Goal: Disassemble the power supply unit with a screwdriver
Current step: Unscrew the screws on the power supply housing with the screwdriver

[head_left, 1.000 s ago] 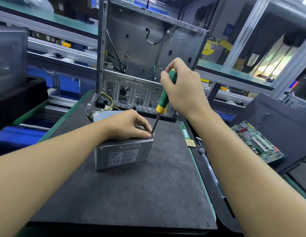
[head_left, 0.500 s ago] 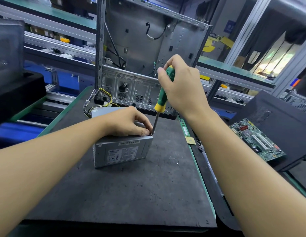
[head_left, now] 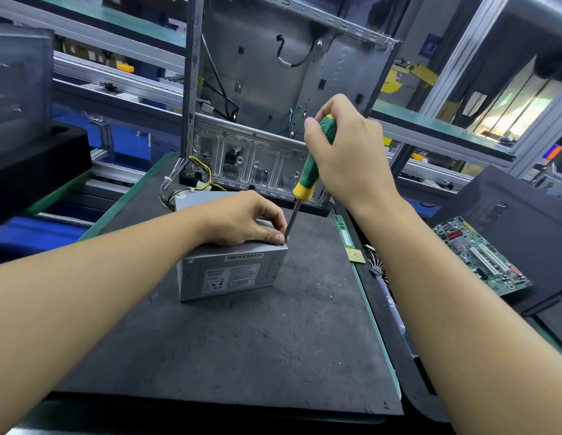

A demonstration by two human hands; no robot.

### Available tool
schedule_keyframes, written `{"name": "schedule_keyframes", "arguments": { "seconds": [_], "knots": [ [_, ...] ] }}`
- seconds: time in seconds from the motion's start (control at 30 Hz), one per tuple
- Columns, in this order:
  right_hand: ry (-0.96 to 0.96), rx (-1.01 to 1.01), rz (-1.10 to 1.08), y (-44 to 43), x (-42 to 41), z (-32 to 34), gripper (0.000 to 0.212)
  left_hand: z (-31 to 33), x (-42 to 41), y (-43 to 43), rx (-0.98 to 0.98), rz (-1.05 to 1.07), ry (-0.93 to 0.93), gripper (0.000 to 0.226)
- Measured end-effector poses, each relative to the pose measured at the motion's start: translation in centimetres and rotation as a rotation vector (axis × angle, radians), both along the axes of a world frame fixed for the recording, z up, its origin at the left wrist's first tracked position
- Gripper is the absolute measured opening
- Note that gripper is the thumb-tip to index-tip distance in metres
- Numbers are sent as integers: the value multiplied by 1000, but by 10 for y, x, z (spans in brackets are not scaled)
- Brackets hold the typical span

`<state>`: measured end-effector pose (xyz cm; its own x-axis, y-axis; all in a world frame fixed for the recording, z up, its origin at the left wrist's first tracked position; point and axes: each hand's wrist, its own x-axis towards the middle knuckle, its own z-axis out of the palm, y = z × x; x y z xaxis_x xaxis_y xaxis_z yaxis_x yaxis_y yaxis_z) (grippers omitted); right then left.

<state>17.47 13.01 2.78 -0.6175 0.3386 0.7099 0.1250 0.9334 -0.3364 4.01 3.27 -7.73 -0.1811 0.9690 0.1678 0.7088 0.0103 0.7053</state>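
Observation:
A grey metal power supply unit [head_left: 232,274] with a label on its near side stands on the dark foam mat [head_left: 242,346]. My left hand [head_left: 242,219] rests on its top, with thumb and forefinger pinched at the shaft tip by the near right corner. My right hand [head_left: 345,152] grips the green and yellow handle of a screwdriver [head_left: 311,171]. The shaft slants down to a screw at that corner. A bundle of yellow and black wires [head_left: 185,183] leaves the unit's far left end.
An open computer case [head_left: 273,89] stands upright just behind the unit. A green motherboard [head_left: 480,255] lies on a black case at the right. A memory stick [head_left: 344,232] and a small chip [head_left: 355,255] lie along the mat's right edge. Black foam blocks sit at the left.
Both hands stay at the unit's near right corner with the screwdriver on the screw. My right hand has shifted slightly on the handle.

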Motion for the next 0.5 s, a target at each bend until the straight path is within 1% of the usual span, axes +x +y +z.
{"name": "schedule_keyframes", "arguments": {
  "seconds": [0.17,0.23,0.37,0.43,0.5],
  "knots": [
    [-16,97,-20,-3,0,1,25,-1,0,0,14,6,3,4],
    [-45,178,-75,-5,-1,4,32,-1,-1,-1,34,-2,-11,2],
    [-173,312,-242,-11,-4,11,44,-2,-2,-1,33,-29,-62,6],
    [-235,321,-251,-13,-6,14,45,-2,-3,-2,16,-34,-75,7],
    [-283,279,-203,-14,-8,17,42,-1,-2,-3,-2,-11,-93,13]
  ]
}}
